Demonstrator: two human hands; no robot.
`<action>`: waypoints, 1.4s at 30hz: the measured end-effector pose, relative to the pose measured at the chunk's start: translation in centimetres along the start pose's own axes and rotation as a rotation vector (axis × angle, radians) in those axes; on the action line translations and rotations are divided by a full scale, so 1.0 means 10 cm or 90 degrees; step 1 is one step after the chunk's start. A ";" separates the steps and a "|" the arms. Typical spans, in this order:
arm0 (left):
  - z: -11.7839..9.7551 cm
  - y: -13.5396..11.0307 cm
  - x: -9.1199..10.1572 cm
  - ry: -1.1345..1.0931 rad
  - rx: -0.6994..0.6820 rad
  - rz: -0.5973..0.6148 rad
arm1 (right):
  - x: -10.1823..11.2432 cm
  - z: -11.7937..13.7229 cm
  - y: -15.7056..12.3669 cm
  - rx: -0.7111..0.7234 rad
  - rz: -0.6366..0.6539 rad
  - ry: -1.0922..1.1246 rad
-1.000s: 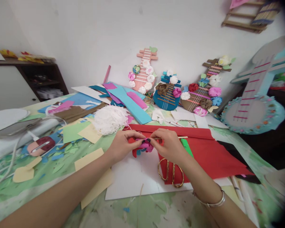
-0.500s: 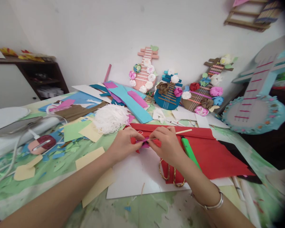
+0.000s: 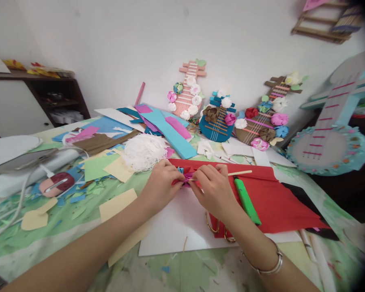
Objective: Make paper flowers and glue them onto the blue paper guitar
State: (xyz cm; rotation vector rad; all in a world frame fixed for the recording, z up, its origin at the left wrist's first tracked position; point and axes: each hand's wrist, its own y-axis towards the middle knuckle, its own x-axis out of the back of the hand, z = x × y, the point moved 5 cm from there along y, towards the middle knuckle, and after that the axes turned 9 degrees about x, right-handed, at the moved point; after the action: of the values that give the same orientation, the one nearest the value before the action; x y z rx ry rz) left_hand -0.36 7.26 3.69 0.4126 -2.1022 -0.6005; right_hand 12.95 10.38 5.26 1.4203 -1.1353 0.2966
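My left hand [image 3: 162, 182] pinches a small piece of purple paper [image 3: 187, 177] between thumb and fingers, above the near edge of the red crepe paper [image 3: 280, 202]. A bit of blue [image 3: 180, 170] shows beside its fingertips. In my right hand [image 3: 212, 187] is a thin pale wooden stick [image 3: 242, 172], its far end sticking out to the right and its other end at the purple paper. Gold-handled scissors [image 3: 212, 225] lie below my right wrist, blades hidden. Close by on the red paper rests a bright green tool [image 3: 246, 200] with a black end.
A white board [image 3: 167, 239] lies under the red paper. White string [image 3: 145, 152] is heaped to the left, near paper scraps and a cable [image 3: 21, 198]. Several decorated cardboard instruments, including a blue one [image 3: 216, 125], lean at the back. A large one [image 3: 325, 142] stands right.
The view has shifted slightly. My fingers have moved a little on the purple paper, and the blue bit now shows by my left fingertips. The stick has turned slightly, its outer end lower.
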 end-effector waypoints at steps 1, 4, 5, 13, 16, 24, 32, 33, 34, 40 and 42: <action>0.00 0.00 0.00 0.009 -0.006 -0.008 | 0.00 0.00 -0.01 -0.001 0.000 -0.006; 0.00 -0.01 0.01 0.030 -0.027 -0.032 | -0.01 -0.02 -0.02 -0.016 -0.005 -0.023; 0.00 -0.01 0.00 0.036 -0.034 -0.039 | -0.01 -0.02 -0.03 -0.022 -0.008 -0.026; 0.01 -0.04 -0.06 0.092 -0.049 -0.046 | 0.00 0.02 -0.04 -0.037 -0.028 -0.030; 0.00 -0.05 -0.08 0.083 -0.053 -0.038 | 0.01 0.04 -0.04 -0.036 -0.033 -0.041; -0.04 -0.06 -0.08 0.084 -0.048 -0.008 | 0.00 0.01 -0.07 -0.039 -0.039 -0.059; 0.00 -0.04 -0.09 0.087 -0.038 0.009 | 0.02 -0.01 -0.04 -0.016 -0.046 -0.026; 0.00 -0.04 -0.09 0.085 -0.039 0.006 | 0.02 -0.01 -0.04 -0.013 -0.044 -0.021; -0.01 -0.04 -0.09 0.082 -0.043 0.001 | 0.02 -0.01 -0.04 -0.011 -0.044 -0.018; -0.01 -0.06 -0.09 0.040 -0.076 -0.046 | -0.01 -0.03 -0.06 -0.018 -0.059 -0.040; 0.00 -0.05 -0.09 0.025 -0.073 -0.047 | -0.02 -0.04 -0.06 -0.025 -0.057 -0.040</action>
State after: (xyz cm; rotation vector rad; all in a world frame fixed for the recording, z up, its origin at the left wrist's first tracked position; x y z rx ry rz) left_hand 0.18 7.26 2.77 0.4349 -2.0110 -0.7455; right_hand 13.51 10.73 4.80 1.4497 -1.1197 0.1660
